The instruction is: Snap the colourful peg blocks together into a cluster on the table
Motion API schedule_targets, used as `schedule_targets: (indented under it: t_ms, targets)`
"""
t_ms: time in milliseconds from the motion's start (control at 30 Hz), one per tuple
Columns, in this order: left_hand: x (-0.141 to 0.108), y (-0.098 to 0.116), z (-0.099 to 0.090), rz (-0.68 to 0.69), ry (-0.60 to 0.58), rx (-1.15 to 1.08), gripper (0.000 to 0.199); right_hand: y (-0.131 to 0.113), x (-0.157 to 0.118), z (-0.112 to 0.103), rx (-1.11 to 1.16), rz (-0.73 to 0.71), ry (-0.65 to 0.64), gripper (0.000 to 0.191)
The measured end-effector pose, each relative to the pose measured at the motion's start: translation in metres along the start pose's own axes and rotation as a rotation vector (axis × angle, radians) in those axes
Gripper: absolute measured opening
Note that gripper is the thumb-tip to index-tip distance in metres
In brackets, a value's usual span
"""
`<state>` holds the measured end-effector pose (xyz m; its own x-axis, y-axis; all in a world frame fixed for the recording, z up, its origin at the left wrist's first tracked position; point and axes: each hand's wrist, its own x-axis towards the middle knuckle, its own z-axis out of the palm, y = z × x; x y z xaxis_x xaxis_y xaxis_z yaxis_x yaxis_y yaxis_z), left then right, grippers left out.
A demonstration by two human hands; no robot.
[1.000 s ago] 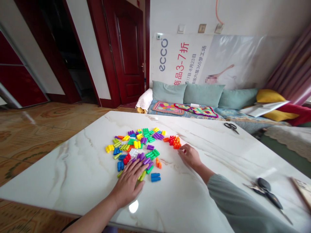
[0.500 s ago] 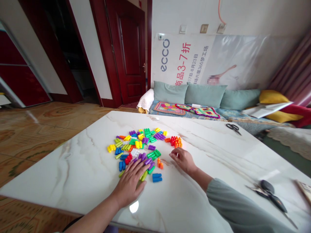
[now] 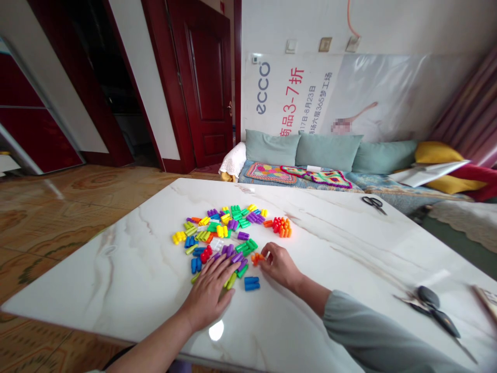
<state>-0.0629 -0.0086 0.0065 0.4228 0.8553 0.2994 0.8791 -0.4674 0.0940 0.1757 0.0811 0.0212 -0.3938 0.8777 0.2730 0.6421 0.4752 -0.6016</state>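
A loose pile of small plastic building blocks in purple, green, yellow, blue and other colours lies on the white marble-look table [image 3: 128, 290]. My left hand [image 3: 212, 290] rests flat over the near side of the pile, fingers stretched out across purple blocks [image 3: 237, 259] and lime-green blocks [image 3: 232, 281]. At the pile's right edge, my right hand [image 3: 281, 267] pinches an orange block [image 3: 256, 258] between thumb and fingertips. A blue block [image 3: 251, 283] lies apart, between the two hands. Beyond my right hand, red blocks [image 3: 277, 225] sit close beside orange blocks [image 3: 286, 228].
Black-handled scissors [image 3: 374, 203] lie near the table's far right edge. A key with a black fob [image 3: 428, 296] and another dark-handled tool [image 3: 446, 324] lie at the right. Behind the table stands a sofa with green cushions [image 3: 330, 151].
My right hand has moved left and toward me, and its fingers have closed on the orange block, which has turned slightly. My left hand stays spread on the pile.
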Motion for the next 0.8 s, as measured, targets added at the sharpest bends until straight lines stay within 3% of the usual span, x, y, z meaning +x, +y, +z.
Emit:
schedule_targets:
  t_ms: [100,200,333,433,500,667,800]
  targets:
    - [0.001,0.0,0.0,-0.007,-0.006,0.003,0.065,0.009,0.001,-0.009,-0.045,0.025,0.059,0.003]
    - [0.002,0.0,0.0,-0.006,-0.004,0.0,0.065,0.018,0.001,-0.022,-0.284,-0.053,0.094,0.01]
    - [0.002,0.0,0.0,-0.001,0.004,-0.001,0.067,0.019,-0.002,-0.042,-0.56,-0.261,-0.056,0.013]
    - [0.001,0.001,0.001,0.0,0.007,-0.003,0.066,0.01,-0.004,-0.051,-0.569,-0.45,-0.195,0.011]
    - [0.0,0.001,0.001,-0.003,0.007,-0.005,0.066,0.005,-0.004,-0.051,-0.567,-0.503,-0.229,0.012]
    - [0.001,0.0,0.0,-0.004,0.016,-0.013,0.065,0.001,-0.004,-0.043,-0.666,-0.327,-0.176,0.02]
    - [0.001,0.0,0.0,-0.006,0.014,-0.019,0.066,-0.007,-0.006,-0.041,-0.71,-0.187,-0.323,0.018]
